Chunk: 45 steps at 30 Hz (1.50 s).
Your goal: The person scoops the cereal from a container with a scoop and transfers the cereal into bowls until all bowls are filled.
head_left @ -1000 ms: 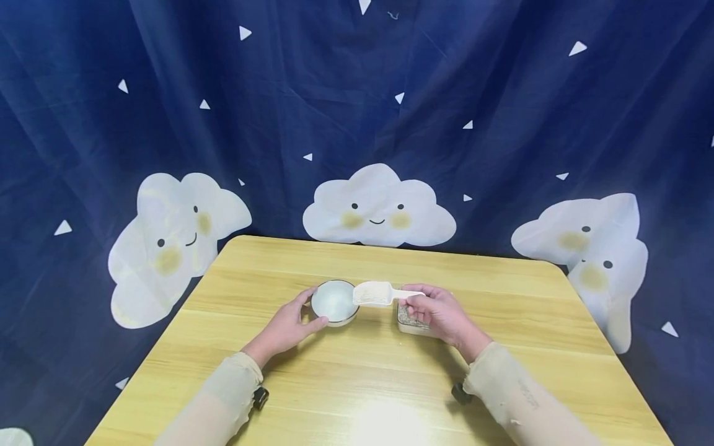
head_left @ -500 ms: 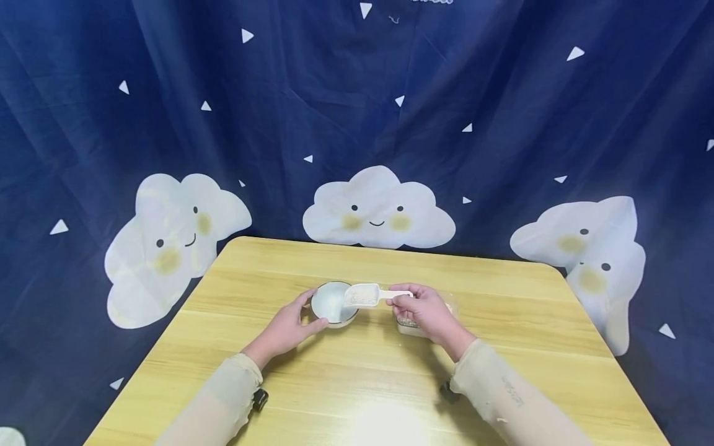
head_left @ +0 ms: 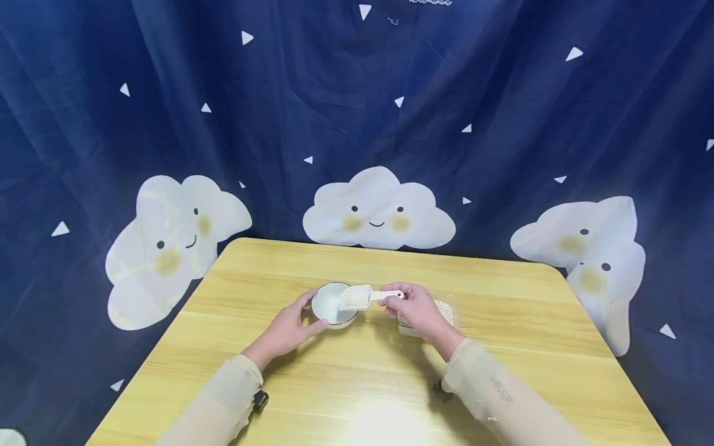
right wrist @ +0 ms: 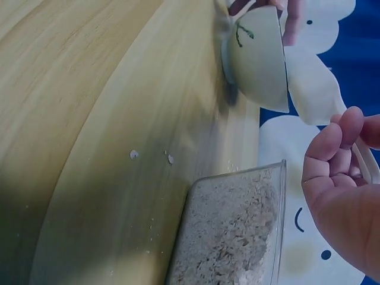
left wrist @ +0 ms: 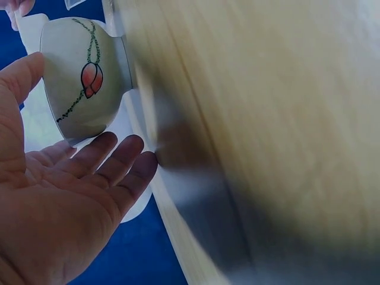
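Observation:
A light bowl (head_left: 328,303) with a dark rim stands on the table; a red bud with green stems decorates its outside (left wrist: 92,80). My left hand (head_left: 286,328) steadies it, the thumb at the near rim and the fingers round the far left side. Between thumb and fingers my right hand (head_left: 415,311) pinches the handle of a white scoop (head_left: 356,298). Oat flakes lie in the scoop, whose tip is over the bowl's right rim. Below my right hand sits a clear rectangular container (right wrist: 231,225) of oat flakes, partly hidden by that hand in the head view.
The wooden table (head_left: 346,384) has its back edge near a dark blue curtain (head_left: 357,93) with clouds. A few loose flakes (right wrist: 170,159) lie on the tabletop between bowl and container.
My right hand has moved left with the scoop, from beside the bowl to over its right side. More of the oat container shows now. The left hand and bowl have stayed put.

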Each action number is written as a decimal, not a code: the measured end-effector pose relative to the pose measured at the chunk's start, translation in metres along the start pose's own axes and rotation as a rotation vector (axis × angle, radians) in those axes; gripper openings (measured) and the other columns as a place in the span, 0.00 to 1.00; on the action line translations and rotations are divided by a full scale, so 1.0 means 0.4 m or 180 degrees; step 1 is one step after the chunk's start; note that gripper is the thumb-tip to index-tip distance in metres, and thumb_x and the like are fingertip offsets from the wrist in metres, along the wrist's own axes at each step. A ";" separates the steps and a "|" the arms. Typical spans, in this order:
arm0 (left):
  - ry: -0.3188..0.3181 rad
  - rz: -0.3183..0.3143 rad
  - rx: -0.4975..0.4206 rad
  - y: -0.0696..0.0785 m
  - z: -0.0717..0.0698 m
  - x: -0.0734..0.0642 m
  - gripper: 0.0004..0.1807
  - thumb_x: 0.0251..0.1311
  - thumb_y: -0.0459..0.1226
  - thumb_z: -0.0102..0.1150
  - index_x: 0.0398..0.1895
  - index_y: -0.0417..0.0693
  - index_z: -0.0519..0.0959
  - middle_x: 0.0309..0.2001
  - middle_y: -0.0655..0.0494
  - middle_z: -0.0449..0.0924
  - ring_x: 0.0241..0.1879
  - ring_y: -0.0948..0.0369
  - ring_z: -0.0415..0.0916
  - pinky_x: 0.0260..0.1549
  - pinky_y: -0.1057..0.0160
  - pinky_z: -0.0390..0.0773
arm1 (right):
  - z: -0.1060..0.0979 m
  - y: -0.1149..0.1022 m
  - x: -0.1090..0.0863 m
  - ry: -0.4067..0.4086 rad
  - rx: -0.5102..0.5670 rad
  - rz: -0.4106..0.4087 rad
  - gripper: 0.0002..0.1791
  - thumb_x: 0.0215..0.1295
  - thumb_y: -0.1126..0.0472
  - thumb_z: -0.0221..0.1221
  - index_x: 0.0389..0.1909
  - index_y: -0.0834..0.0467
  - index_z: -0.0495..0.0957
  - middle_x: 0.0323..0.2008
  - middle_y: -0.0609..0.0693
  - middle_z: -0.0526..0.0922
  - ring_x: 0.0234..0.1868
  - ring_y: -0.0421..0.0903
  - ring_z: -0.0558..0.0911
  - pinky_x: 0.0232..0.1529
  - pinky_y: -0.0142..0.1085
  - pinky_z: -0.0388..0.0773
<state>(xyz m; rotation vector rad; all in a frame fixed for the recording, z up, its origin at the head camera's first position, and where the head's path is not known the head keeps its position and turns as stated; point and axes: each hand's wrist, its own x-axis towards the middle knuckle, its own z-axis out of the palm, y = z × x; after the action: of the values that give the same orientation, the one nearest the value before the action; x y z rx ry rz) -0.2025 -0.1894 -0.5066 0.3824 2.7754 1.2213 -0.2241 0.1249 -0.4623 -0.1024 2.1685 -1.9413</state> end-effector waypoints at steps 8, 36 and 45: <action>0.0007 0.0007 0.0022 0.006 -0.001 -0.005 0.51 0.67 0.57 0.70 0.85 0.45 0.58 0.73 0.36 0.75 0.68 0.41 0.79 0.69 0.39 0.79 | 0.014 -0.007 -0.005 0.0066 -0.0345 -0.0107 0.20 0.64 0.68 0.62 0.57 0.67 0.84 0.40 0.61 0.92 0.31 0.38 0.85 0.34 0.28 0.84; -0.0013 -0.0007 -0.0023 -0.002 0.008 0.002 0.51 0.67 0.57 0.70 0.86 0.49 0.57 0.75 0.37 0.74 0.71 0.41 0.77 0.73 0.38 0.75 | 0.086 -0.022 -0.042 0.0018 -0.2113 -0.1475 0.14 0.69 0.69 0.61 0.54 0.61 0.86 0.33 0.51 0.91 0.25 0.31 0.79 0.33 0.30 0.81; -0.0030 -0.0054 -0.0062 0.003 0.007 -0.003 0.51 0.68 0.57 0.69 0.86 0.49 0.57 0.74 0.36 0.74 0.70 0.40 0.77 0.72 0.38 0.75 | 0.091 -0.005 -0.045 0.0103 -0.3056 -0.2551 0.15 0.66 0.71 0.63 0.52 0.60 0.86 0.39 0.50 0.90 0.30 0.37 0.78 0.32 0.27 0.81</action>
<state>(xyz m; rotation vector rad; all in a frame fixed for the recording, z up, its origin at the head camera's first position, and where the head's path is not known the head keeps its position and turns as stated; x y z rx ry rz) -0.2007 -0.1869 -0.5076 0.3613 2.7509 1.2386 -0.1989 0.0931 -0.4617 -1.2390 3.1612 -0.8844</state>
